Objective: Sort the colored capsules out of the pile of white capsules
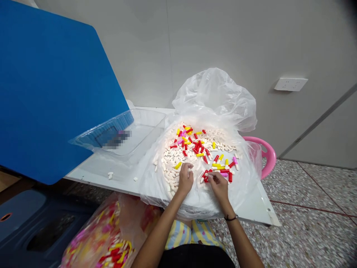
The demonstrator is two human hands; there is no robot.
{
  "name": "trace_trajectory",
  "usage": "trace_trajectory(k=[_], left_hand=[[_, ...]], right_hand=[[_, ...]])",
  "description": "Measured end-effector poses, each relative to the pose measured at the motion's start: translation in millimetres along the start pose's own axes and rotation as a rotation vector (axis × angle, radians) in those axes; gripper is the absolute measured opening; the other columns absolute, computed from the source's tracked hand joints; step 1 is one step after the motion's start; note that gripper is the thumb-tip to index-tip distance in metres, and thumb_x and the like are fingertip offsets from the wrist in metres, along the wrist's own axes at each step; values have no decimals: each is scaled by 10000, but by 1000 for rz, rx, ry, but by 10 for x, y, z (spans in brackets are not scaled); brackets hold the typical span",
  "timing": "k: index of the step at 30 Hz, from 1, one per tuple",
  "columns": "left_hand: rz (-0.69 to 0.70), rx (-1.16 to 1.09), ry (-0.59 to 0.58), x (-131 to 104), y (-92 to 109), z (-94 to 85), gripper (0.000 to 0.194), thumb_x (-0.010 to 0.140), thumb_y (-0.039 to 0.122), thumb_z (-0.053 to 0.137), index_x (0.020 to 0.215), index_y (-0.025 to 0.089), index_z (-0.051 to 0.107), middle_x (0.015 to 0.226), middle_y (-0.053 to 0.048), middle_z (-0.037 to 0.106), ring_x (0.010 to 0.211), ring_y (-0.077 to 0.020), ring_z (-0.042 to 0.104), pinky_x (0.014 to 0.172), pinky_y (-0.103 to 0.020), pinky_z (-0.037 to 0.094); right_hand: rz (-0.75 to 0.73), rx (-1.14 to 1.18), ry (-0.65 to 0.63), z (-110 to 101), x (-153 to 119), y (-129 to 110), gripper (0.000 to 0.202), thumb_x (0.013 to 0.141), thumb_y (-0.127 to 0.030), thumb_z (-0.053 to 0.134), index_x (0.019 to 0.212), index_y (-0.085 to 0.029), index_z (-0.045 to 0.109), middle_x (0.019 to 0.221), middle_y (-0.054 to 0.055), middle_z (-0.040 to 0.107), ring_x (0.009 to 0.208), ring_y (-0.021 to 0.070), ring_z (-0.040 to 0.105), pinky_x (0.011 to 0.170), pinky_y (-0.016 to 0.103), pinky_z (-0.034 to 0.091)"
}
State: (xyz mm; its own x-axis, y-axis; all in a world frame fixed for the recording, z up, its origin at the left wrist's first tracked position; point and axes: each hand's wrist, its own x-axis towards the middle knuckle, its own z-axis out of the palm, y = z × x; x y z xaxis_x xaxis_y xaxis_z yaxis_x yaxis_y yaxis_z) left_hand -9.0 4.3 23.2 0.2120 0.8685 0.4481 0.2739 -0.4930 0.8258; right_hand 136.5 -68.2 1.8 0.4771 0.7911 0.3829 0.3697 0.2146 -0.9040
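My left hand (185, 179) is curled over a heap of small white capsule-shaped pieces (172, 163), thumb and fingers drawn together; whatever they pinch is too small to make out. Close by on the right, my right hand (219, 185) pinches beside a cluster of red-and-white capsules (205, 175), and its fingertips hide what they grip. Beyond both hands lie red, yellow and pink caps, some fitted on white pieces, among them a yellow capsule (177, 165). All of this rests on an opened clear plastic bag (245, 186) spread over the white table (272, 214).
A clear plastic tray (139, 147) stands left of the bag, its contents blurred. A blue board (55, 93) leans farther left. Below the table edge sits a bag of colourful capsules (111, 238) beside a dark stool (52, 223). A pink rounded object (269, 160) is at right.
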Motion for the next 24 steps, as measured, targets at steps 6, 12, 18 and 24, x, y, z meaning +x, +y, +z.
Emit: trace_trajectory(k=[6,12,18,24], left_hand=[[-20,-194,-2,-13,-6,-20,225,821,158,424,1025,188,514,1072,-72,566,1076,-189,524,983,-361,392],[-10,-112,60,392,-17,-159,226,859,188,400,1057,191,508,1097,-81,569,1081,-188,529,966,-359,413],[26,423,-99,1310,-211,-123,346,796,198,519,1141,174,507,1226,-136,496,1188,-275,432,1015,-449,344],[126,626,-279,1838,-314,221,449,811,308,557,1233,186,467,1395,-145,362,1317,-322,279,1048,-485,282]], right_hand=[[-11,20,17,2,2,17,144,801,-295,579,836,-177,655,818,56,663,784,185,616,715,334,498],[-21,51,65,6,14,62,144,785,-304,607,823,-172,651,846,61,659,819,188,613,733,338,507],[-59,-9,6,24,9,58,114,802,-276,576,827,-188,643,824,52,647,787,183,605,703,328,506],[-93,-48,12,62,31,15,108,819,-260,548,830,-204,639,794,40,642,746,173,597,661,304,496]])
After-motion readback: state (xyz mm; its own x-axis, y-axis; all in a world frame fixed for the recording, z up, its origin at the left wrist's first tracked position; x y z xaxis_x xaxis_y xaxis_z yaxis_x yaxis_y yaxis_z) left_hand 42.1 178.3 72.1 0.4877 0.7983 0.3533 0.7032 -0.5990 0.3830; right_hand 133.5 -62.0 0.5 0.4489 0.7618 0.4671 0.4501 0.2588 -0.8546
